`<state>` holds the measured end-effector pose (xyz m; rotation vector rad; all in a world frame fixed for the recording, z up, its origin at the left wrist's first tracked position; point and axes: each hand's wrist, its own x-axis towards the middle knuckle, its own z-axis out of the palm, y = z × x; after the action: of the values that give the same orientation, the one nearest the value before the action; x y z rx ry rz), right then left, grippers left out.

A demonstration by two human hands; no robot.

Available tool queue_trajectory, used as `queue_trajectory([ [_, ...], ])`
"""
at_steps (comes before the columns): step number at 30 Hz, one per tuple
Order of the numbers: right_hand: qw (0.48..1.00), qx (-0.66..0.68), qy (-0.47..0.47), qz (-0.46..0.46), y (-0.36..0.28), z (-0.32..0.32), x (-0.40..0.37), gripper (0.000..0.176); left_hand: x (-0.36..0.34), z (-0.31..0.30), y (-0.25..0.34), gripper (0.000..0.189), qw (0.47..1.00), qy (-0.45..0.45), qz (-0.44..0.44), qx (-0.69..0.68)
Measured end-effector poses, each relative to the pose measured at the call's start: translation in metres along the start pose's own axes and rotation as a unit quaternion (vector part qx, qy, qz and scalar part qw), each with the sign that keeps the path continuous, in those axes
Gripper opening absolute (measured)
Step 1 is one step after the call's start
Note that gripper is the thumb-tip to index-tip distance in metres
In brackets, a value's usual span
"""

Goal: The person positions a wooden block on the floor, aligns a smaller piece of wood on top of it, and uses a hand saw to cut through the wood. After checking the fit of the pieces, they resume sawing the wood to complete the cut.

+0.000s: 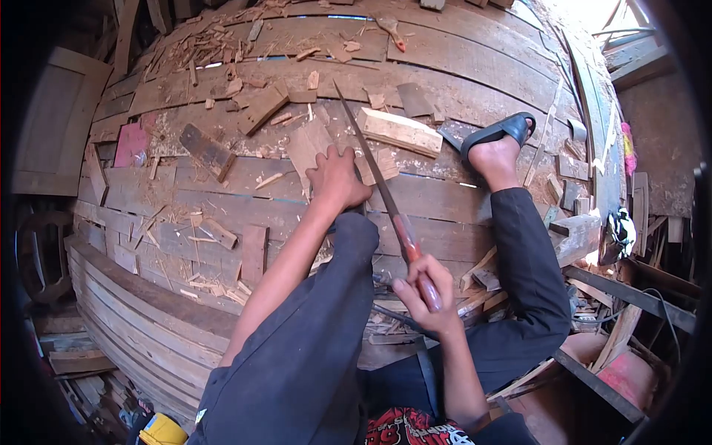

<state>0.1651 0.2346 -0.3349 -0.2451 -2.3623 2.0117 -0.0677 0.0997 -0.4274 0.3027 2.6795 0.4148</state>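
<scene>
My right hand (430,298) is wrapped round the red-brown handle of a long tool with a narrow, dark, tapering blade (369,159). The blade points up and away, its tip above the floorboards. On the left, my left hand (339,178) rests with bent, spread fingers on a flat piece of wood (310,146), beside my raised knee. Whether its palm holds anything is hidden. A pale, split wood block (400,132) lies just right of the blade.
Wood chips and offcuts lie over the plank floor (437,200). A brush (391,31) is at the top. My sandalled foot (498,144) stands at the right. Stacked boards (148,311) are at the lower left, and a metal bar (630,297) is at the right.
</scene>
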Motion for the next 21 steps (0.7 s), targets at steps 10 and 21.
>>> queue_trajectory([
  [10, 0.998, -0.043, -0.001, -0.052, 0.009, -0.009, -0.032, 0.027, -0.004, -0.003, 0.002, 0.080, 1.000, 0.003, 0.007, -0.002],
  [21, 0.999, -0.038, -0.003, 0.024, -0.019, -0.020, -0.074, 0.023, 0.004, -0.003, -0.002, 0.086, 0.999, -0.033, 0.009, 0.015],
])
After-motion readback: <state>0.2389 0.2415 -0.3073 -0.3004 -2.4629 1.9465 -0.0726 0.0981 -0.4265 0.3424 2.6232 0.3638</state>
